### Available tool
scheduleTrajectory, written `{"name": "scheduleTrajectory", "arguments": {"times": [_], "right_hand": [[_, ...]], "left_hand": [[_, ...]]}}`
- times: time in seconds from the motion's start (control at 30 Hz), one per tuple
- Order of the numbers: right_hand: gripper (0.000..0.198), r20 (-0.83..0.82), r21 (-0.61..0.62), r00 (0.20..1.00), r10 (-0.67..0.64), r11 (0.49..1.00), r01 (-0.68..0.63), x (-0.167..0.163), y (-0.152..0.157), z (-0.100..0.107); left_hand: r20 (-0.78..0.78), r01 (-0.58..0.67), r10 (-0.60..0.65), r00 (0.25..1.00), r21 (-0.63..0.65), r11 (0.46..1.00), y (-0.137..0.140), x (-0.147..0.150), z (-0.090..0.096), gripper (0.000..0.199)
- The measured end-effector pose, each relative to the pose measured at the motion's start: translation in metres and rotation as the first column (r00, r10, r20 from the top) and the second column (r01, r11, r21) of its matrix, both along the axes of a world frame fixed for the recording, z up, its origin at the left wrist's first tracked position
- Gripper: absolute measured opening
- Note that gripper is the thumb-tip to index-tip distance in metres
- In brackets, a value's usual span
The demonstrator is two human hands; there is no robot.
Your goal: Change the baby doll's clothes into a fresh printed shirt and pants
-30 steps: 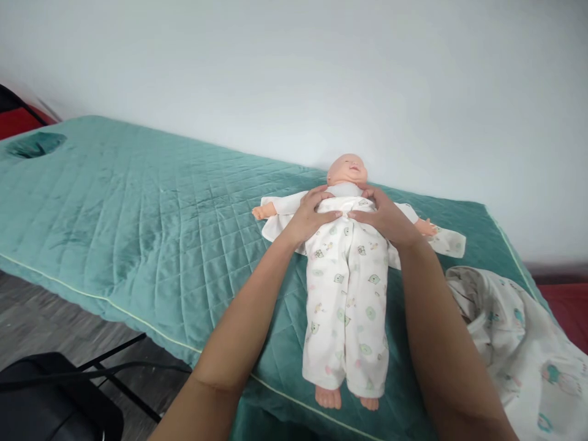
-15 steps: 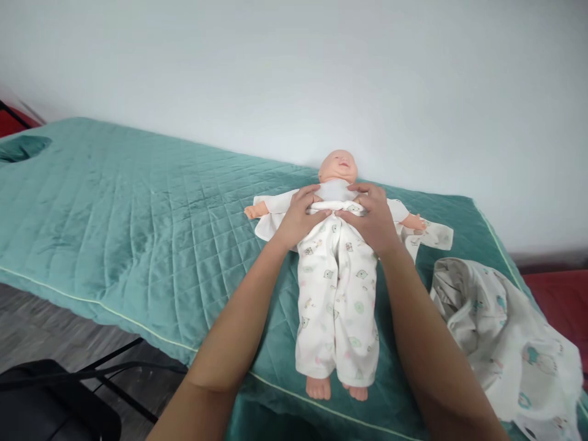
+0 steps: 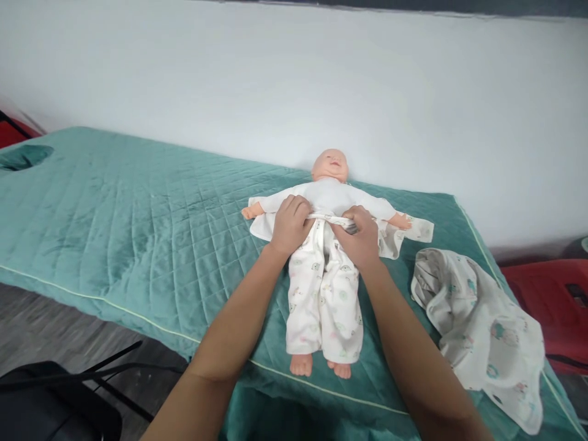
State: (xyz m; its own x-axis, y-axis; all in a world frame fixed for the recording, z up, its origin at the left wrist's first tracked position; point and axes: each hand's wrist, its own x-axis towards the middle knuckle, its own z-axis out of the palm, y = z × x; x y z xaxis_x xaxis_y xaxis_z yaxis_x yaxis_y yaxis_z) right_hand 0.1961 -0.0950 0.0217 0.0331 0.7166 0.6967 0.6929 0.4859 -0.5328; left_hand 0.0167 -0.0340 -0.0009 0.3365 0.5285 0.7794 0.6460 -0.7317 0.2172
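Left hand [image 3: 292, 224] and right hand [image 3: 357, 237], centre of frame: both gripping the waistband [image 3: 327, 217] of printed trousers [image 3: 303, 312]. Baby doll [image 3: 329, 166]: supine, centre, on green quilted massage bed [image 3: 151, 226] — legs through trousers, feet [image 3: 301, 365] out at cuffs [image 3: 342, 354]; waistband bunched, seemingly left to straighten. Printed garment [image 3: 482, 331]: crumpled, lower right, off the doll. Containers: none identifiable.

Looked like treatment or training room, sort unclear. Showed green quilted massage table [image 3: 151, 233] with face hole [image 3: 27, 157], set along white wall [image 3: 220, 86], grey floor [image 3: 32, 321] below, baby doll [image 3: 329, 195] on top.
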Motion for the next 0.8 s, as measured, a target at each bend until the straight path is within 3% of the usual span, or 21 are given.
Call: {"name": "scheduleTrajectory", "arguments": {"times": [0.13,0.27,0.4,0.63,0.8], "right_hand": [[0.021,0.021,-0.059,1.0,-0.015,0.998,0.016,0.001,0.002,-0.006],[0.019,-0.027,-0.229,0.999,-0.021,0.973,0.014,0.004,0.007,-0.005],[0.02,-0.055,-0.323,0.997,0.061,0.943,-0.076,0.009,0.011,0.001],[0.018,-0.077,-0.382,0.988,0.134,0.912,-0.153,0.015,0.011,0.007],[0.016,-0.053,-0.355,0.989,0.136,0.923,-0.146,0.015,0.011,0.005]], "left_hand": [[0.12,0.052,-0.057,0.991,0.039,0.998,0.004,0.0,-0.006,0.014],[0.2,0.061,-0.051,0.978,-0.043,0.997,0.001,-0.001,-0.01,0.015],[0.212,0.061,-0.032,0.977,-0.13,0.99,-0.012,-0.006,-0.013,0.011],[0.306,0.061,0.014,0.952,-0.234,0.97,-0.055,-0.015,-0.018,0.005],[0.368,0.069,0.075,0.927,-0.365,0.928,-0.073,-0.015,-0.016,0.001]]}}
